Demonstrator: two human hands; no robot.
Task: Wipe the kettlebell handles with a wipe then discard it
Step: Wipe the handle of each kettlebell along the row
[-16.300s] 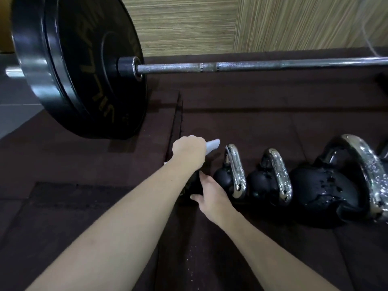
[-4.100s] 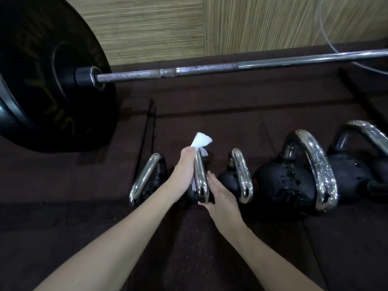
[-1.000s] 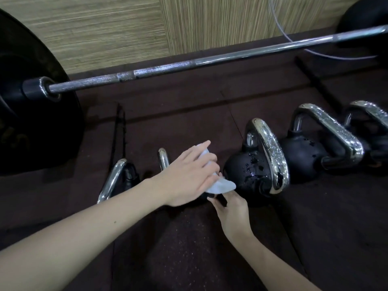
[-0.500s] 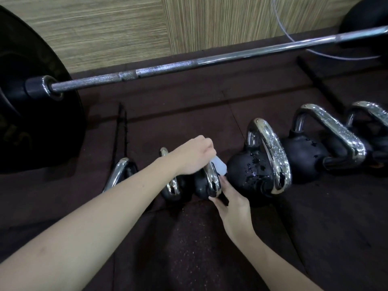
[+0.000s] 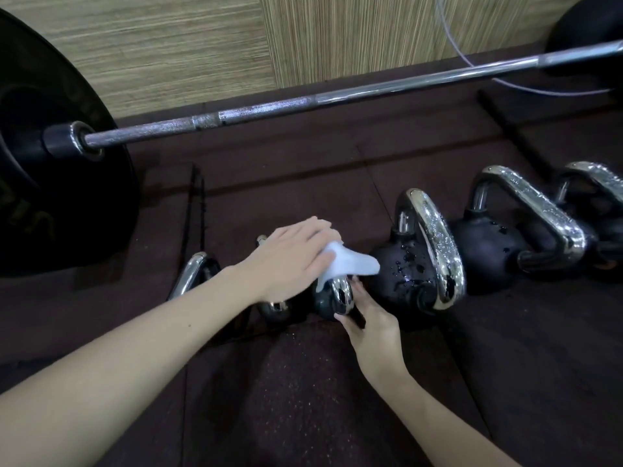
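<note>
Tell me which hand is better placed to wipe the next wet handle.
Left. The left hand already holds the wipe, beside the droplet-covered handle; the right hand is steadying the small kettlebell.

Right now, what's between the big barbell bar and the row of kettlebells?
Head view: only bare dark rubber floor mat lies between the barbell bar and the kettlebells.

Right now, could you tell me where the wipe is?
In the head view's centre, the white wipe is under the left hand, draped over a small kettlebell's chrome handle, just left of the wet kettlebell.
</note>
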